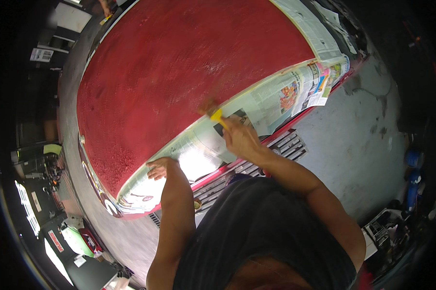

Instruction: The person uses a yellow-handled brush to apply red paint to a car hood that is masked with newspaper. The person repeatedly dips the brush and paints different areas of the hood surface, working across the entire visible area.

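A wide red car panel point(189, 53), probably a hood, has a wet-looking, partly bubbled surface. Newspaper point(271, 104) and masking tape line its near edge. My right hand point(242, 140) is closed around the yellow handle of a paintbrush point(217, 117); its bristles, somewhat blurred, meet the red surface just beyond the taped edge. Farther left along the same edge, my left hand point(159, 168) rests on the newspaper with its fingers extended and holds nothing.
Under the car's near edge runs a metal floor grate point(288, 145). Another person's hand point(105, 7) with a yellow-handled tool shows at the far left. Dark shelving point(36, 106) and a green container point(77, 240) stand left. Blue cylinders point(413, 179) and a crate point(386, 227) are at right.
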{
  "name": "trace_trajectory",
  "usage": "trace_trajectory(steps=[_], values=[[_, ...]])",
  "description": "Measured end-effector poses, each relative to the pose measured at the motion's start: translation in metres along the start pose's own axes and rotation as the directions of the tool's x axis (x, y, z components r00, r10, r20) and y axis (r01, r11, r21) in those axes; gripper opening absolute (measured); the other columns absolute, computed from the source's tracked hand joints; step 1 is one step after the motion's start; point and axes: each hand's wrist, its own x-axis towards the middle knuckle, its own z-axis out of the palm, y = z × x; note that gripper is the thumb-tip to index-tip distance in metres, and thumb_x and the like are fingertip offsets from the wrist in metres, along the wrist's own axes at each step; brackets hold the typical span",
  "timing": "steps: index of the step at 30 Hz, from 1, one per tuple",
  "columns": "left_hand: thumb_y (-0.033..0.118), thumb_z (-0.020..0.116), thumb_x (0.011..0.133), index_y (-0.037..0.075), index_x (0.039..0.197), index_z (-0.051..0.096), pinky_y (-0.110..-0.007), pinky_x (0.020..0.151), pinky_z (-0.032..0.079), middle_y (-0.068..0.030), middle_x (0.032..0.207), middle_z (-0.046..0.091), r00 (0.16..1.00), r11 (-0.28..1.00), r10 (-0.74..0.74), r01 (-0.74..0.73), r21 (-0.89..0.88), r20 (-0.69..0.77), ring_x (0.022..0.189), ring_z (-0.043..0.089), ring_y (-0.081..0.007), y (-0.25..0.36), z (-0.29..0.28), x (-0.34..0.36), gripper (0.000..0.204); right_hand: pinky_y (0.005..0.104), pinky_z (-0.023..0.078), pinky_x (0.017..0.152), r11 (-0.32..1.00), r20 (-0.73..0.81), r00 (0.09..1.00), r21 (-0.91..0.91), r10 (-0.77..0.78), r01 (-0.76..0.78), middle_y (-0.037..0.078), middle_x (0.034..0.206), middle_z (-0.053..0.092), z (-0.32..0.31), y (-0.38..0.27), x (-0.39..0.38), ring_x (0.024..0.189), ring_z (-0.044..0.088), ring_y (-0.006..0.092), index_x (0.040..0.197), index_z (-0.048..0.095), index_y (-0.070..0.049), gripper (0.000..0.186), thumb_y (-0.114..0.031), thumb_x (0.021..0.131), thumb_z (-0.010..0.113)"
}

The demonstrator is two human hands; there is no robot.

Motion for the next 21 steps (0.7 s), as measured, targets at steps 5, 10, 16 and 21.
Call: trace_trajectory(steps=[5,10,16,21], values=[[0.058,0.027,0.104,-0.002,0.146,0.039,-0.056,0.112,0.033,-0.0206,0.154,0.036,0.938,0.956,0.237,-0.179,0.234,-0.252,0.138,0.035,-0.0378,-0.022,0.043,0.039,0.074,0.0506,0.057,0.074,0.996,-0.270,0.962,-0.082,-0.039,0.017,0.024,0.103,0.067,-0.041,0.074,0.014,0.083,0.068,0.0414,0.132,0.059,-0.006,0.038,-0.018,0.096,0.052],[0.058,0.030,0.104,-0.002,0.145,0.041,-0.057,0.111,0.034,-0.0217,0.152,0.039,0.932,0.956,0.271,-0.233,0.176,-0.242,0.135,0.040,-0.0395,-0.034,0.066,0.048,0.073,0.0509,0.054,0.075,0.929,-0.545,0.775,0.022,0.321,-0.370,0.025,0.089,0.070,-0.126,0.157,0.030,0.084,0.069,0.0427,0.135,0.055,-0.006,0.039,-0.017,0.098,0.054],[0.057,0.033,0.103,-0.002,0.145,0.043,-0.058,0.110,0.036,-0.0231,0.149,0.044,0.885,0.955,0.283,-0.227,0.190,-0.368,0.132,0.046,-0.0416,-0.024,0.054,0.030,0.073,0.0447,0.054,0.065,0.966,-0.362,0.896,0.122,0.258,-0.229,0.024,0.074,0.068,-0.121,0.147,0.002,0.072,0.072,0.0372,0.129,0.057,-0.003,0.036,-0.018,0.097,0.060],[0.053,0.035,0.102,0.003,0.148,0.041,-0.056,0.113,0.034,-0.0229,0.152,0.042,0.915,0.937,0.277,-0.190,0.292,-0.294,0.136,0.044,-0.0412,-0.030,0.063,0.061,0.068,0.0476,0.053,0.066,0.922,-0.608,0.697,0.195,0.380,-0.334,0.028,0.076,0.067,-0.153,0.190,0.023,0.074,0.070,0.0427,0.128,0.057,-0.004,0.035,-0.019,0.096,0.059]])
